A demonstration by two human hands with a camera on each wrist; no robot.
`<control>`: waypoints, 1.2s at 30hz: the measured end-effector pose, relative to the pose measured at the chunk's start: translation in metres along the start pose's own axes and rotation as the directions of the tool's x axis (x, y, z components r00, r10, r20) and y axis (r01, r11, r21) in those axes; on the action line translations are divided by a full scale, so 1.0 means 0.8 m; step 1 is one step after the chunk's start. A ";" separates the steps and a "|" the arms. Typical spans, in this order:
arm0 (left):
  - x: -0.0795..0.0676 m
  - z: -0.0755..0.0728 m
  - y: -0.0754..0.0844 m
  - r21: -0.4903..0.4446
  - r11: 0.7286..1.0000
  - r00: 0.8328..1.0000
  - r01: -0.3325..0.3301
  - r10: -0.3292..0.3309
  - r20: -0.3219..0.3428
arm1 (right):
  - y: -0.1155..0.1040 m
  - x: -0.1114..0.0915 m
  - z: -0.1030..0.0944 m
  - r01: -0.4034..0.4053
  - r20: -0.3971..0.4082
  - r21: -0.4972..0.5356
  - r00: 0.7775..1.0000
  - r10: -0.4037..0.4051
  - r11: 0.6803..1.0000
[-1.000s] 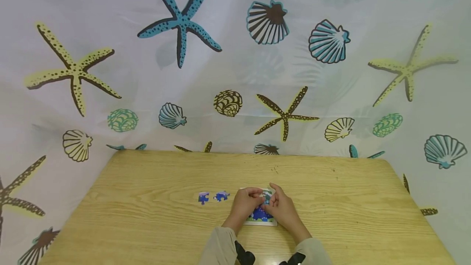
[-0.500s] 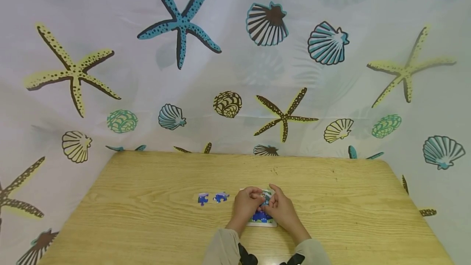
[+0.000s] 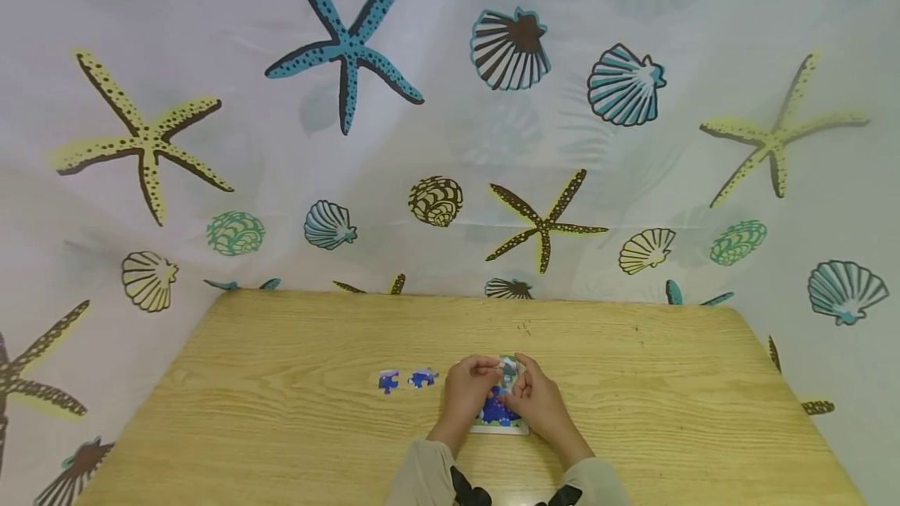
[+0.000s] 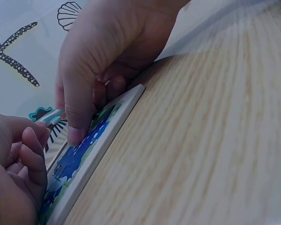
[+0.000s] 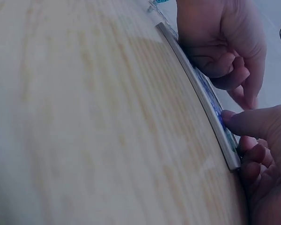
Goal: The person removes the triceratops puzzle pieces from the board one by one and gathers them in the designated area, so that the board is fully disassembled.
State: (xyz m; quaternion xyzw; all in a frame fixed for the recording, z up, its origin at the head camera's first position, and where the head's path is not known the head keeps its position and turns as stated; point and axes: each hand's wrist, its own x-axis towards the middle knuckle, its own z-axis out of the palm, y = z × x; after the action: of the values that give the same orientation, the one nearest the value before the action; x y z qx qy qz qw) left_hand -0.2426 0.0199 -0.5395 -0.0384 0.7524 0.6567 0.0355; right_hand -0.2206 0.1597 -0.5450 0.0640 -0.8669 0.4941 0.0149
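A small jigsaw puzzle board (image 3: pixel 498 412) with a pale frame and a blue and green picture lies between the hands. My left hand (image 3: pixel 467 393) comes from the left and pinches a light teal and white puzzle piece (image 3: pixel 508 368) over the board's far part. In the left wrist view, the piece's edge (image 4: pixel 52 117) shows raised, by the right index finger. My right hand (image 3: pixel 543 406) holds the board at its right side, its thumb (image 5: pixel 234 119) on the picture and other fingers curled at the edge. The hands hide much of the picture.
Two loose blue and lilac puzzle pieces, one piece (image 3: pixel 388 381) farther left and another piece (image 3: pixel 423 378) closer, lie left of the board. The wooden table (image 3: pixel 281 412) ends at a hanging cloth (image 3: pixel 450 131) printed with starfish and shells.
The teal and white piece now shows more fully at the board's far part, tilted up between the hands. Both hands have otherwise barely moved, and the loose pieces lie as before.
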 end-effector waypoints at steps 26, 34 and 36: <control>-0.025 -0.110 0.006 -0.207 0.974 0.990 0.090 -0.065 0.125 | -0.002 -0.002 0.002 -0.036 0.019 0.000 0.999 0.036 0.999; -0.040 -0.169 -0.007 -0.104 0.986 0.991 0.133 -0.131 0.021 | -0.003 -0.001 0.001 -0.051 0.016 -0.005 0.999 0.051 0.999; -0.043 -0.179 -0.012 -0.079 0.985 0.988 0.156 -0.156 0.003 | -0.003 0.000 0.002 -0.054 0.017 -0.012 0.998 0.054 0.998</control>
State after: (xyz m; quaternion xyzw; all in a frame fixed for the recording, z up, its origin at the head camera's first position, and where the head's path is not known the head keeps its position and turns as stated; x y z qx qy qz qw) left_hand -0.2077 -0.1226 -0.5258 -0.0996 0.7204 0.6812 0.0838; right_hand -0.2199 0.1576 -0.5439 0.0448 -0.8713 0.4887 -0.0053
